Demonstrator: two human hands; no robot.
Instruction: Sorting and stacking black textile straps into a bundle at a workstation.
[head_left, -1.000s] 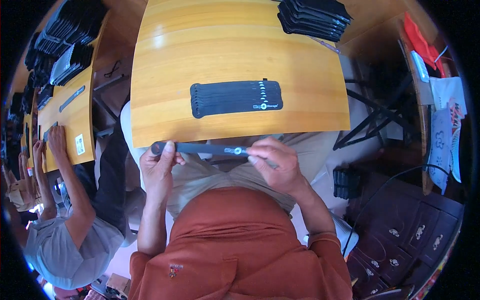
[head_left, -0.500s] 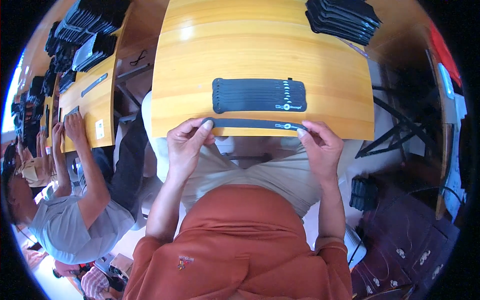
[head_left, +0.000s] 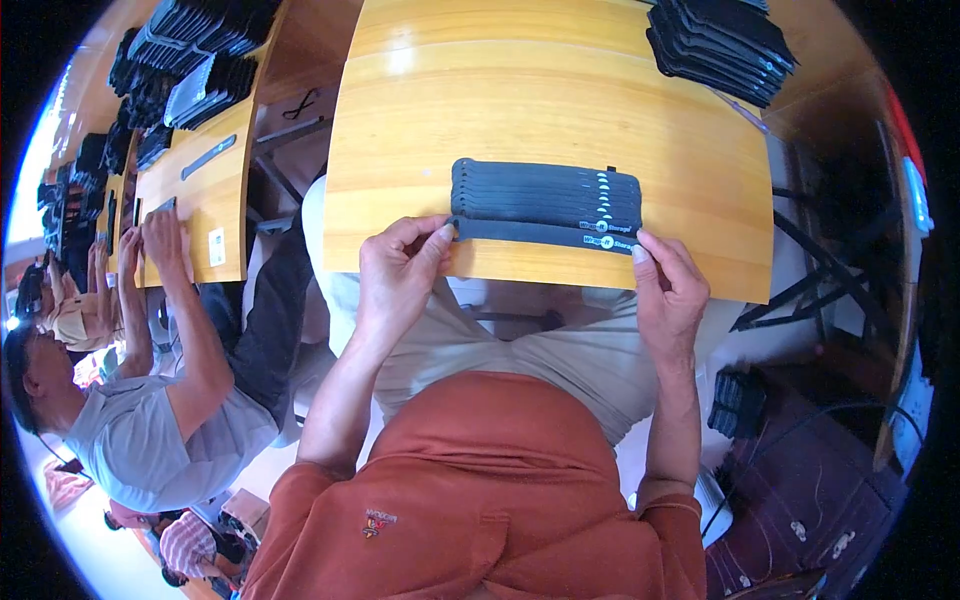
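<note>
Over table [head_left: 400, 120] — strap [head_left: 540, 232] crosswise, printed end [head_left: 608, 242] right

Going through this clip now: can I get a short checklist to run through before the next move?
1. Left grip on the black strap's left end: ok.
2. Right grip at its right end: ok.
3. Pale print toward the right, matching the strap row: ok.
4. Strap ends roughly level with the row's: ok.
5. Strap touching the table: cannot tell.
6. Black pile apart from the row: ok.
</note>
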